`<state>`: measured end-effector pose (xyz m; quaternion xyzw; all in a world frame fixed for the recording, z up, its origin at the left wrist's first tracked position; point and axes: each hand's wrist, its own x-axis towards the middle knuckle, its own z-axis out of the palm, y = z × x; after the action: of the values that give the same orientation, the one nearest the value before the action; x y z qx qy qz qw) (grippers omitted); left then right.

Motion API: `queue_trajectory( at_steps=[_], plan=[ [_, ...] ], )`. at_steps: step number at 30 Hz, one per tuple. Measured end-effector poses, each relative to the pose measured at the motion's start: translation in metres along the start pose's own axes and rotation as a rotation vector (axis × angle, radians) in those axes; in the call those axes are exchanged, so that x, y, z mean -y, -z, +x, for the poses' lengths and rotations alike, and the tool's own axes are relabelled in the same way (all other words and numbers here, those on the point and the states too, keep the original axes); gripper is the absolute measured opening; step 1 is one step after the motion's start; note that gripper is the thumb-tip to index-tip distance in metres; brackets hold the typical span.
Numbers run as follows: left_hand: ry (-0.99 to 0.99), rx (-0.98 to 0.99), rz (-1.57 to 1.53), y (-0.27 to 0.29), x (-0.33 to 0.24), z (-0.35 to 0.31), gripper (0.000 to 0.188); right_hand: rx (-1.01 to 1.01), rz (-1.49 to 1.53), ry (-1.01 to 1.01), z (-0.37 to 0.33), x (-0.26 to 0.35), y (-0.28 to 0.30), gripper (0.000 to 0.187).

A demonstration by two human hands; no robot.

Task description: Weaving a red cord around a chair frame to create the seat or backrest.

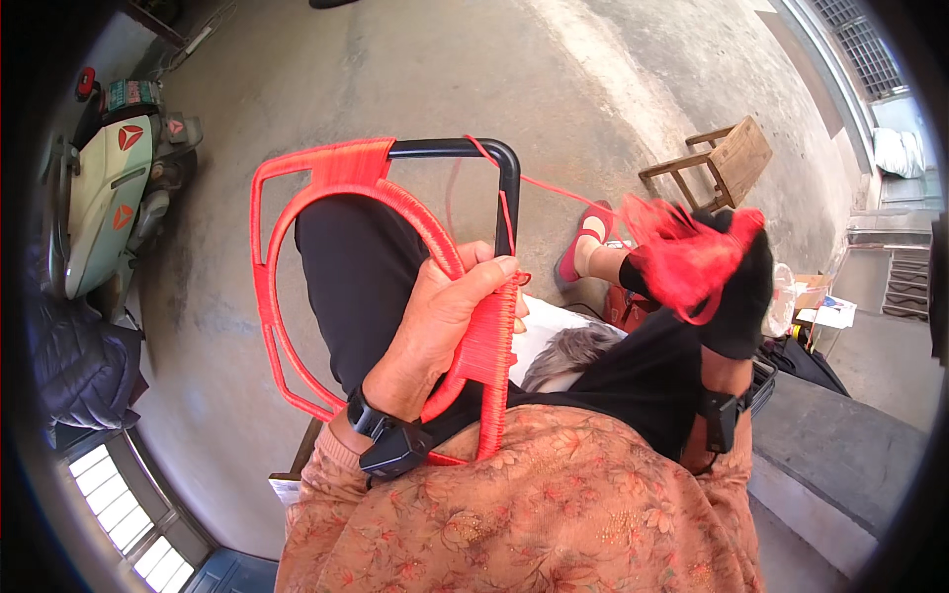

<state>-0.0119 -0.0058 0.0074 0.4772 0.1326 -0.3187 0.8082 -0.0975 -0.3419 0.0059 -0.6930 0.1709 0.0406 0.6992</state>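
A rectangular black metal frame (445, 148) with a ring inside it rests upright over my lap, most of it wound tightly in red cord (351, 166). Bare black metal shows at its upper right corner. My left hand (445, 311) is closed around the wrapped right side, thumb pressed near the last turns of the winding. A single red strand (559, 190) runs from that corner to a loose, blurred bundle of red cord (677, 257). My right hand (746, 306), in a black glove, is raised at the right and closed on the bundle. Its fingertips are partly hidden by the cord.
A small wooden stool (743, 158) stands ahead to the right on the concrete floor. My foot in a red shoe (578, 252) is below the strand. At the left is a parked scooter (109, 212) with a dark padded jacket (84, 351) nearby. A grey ledge (840, 445) lies at my right.
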Motion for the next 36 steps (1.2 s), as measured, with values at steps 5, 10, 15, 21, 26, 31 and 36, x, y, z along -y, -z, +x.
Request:
queue_trajectory(
  at_steps=[5,10,15,21,26,31,36],
  plan=[
    [-0.019,0.017,0.001,0.000,-0.001,0.000,0.019,-0.074,-0.048,-0.058,-0.024,-0.008,0.046,0.028],
    [-0.012,-0.012,-0.062,0.000,0.001,0.001,0.017,0.000,-0.129,-0.115,-0.038,0.008,0.046,0.029],
    [-0.033,-0.004,-0.048,0.001,0.004,0.000,0.016,0.160,-0.132,-0.115,-0.001,0.028,-0.015,0.031],
    [-0.014,-0.009,-0.092,0.001,0.003,-0.004,0.038,0.338,-0.073,-0.089,0.052,0.028,-0.123,0.037],
    [0.023,-0.136,-0.121,-0.003,0.003,-0.002,0.049,0.496,-0.043,-0.048,0.057,0.024,-0.168,0.034],
    [0.027,-0.082,-0.085,0.002,0.000,-0.002,0.045,0.428,-0.128,-0.014,0.052,0.020,-0.166,0.021],
    [0.011,-0.042,-0.136,0.004,0.002,-0.003,0.040,0.351,-0.304,0.082,0.045,0.020,-0.155,0.018]
  ],
)
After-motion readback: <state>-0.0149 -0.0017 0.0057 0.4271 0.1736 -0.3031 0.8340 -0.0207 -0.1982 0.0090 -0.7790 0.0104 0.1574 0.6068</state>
